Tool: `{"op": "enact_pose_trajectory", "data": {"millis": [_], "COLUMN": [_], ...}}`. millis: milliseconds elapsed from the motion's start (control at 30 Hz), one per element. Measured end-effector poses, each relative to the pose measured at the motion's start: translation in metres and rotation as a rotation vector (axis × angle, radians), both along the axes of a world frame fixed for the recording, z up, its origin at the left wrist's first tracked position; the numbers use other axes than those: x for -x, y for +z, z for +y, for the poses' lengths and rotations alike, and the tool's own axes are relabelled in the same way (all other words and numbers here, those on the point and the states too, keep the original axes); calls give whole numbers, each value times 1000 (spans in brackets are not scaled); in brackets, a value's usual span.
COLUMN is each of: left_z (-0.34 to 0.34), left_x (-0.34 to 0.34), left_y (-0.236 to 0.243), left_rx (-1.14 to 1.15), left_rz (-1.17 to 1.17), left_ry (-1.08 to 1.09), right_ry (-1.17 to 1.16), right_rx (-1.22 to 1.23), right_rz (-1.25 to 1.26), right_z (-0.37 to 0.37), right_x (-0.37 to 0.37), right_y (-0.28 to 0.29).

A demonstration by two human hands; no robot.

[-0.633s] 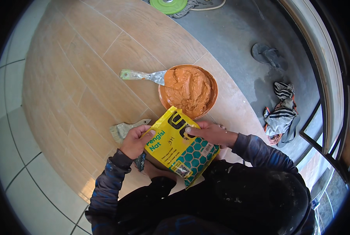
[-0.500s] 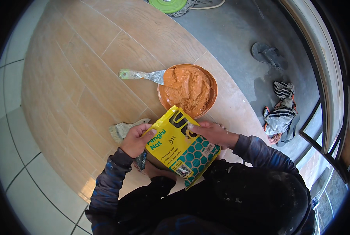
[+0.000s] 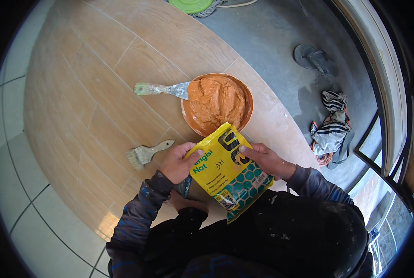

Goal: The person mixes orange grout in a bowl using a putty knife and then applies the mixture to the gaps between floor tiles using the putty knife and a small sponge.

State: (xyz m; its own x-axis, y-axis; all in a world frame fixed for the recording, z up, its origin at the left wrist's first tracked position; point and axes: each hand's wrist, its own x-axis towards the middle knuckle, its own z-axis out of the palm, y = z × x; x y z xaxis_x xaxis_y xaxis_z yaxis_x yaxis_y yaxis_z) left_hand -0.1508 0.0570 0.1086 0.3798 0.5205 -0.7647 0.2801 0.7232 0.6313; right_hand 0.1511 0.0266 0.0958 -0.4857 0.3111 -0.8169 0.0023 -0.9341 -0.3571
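Observation:
My left hand (image 3: 176,164) grips the left edge of a yellow bag (image 3: 225,185) with a teal hexagon pattern, thumb on its front. My right hand (image 3: 266,161) holds the bag's upper right side the same way. Just beyond the bag's top sits a round tub (image 3: 249,106) of thick orange paste (image 3: 216,99). A putty knife (image 3: 153,89) rests across the tub's left rim, blade in the paste. A pale paintbrush (image 3: 144,153) lies left of my left hand. Under the bag, a small dark teal object (image 3: 183,188) is partly hidden beside my bare foot (image 3: 188,204).
Wood-look planks (image 3: 86,69) meet pale tiles (image 3: 31,194) on the left. On grey floor (image 3: 271,46) at right lie a sandal (image 3: 309,58) and striped cloth (image 3: 329,139). A green disc with grey strands (image 3: 188,4) is at the top, a dark frame (image 3: 378,139) at far right.
Both hands have carried the bag a little to the right and up, uncovering more of the brush. The surrounding floor and tub appear shifted slightly left in the picture.

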Motion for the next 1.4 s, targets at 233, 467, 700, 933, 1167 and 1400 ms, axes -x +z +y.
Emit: {"op": "enact_pose_trajectory", "data": {"millis": [233,467,700,933,1167,1400], "left_z": [17,9,-18,-35,-35,-20], "left_x": [0,13,31,38,9,-19], "left_y": [-3,24,35,14,5,-2], "left_rx": [-57,-79,22,101,156,237], "left_rz": [-12,85,58,-8,-76,-116], "left_ry": [95,127,178,122,137,212], "right_ry": [-24,46,131,188,187,-14], "right_rx": [-134,-181,-214,-209,-81,-133], "right_rz": [25,109,194,32,-46,-14], "right_z": [33,42,28,2,-7,13], "right_x": [7,21,43,45,23,12], "right_y": [0,3,-14,-33,-29,-13]}}
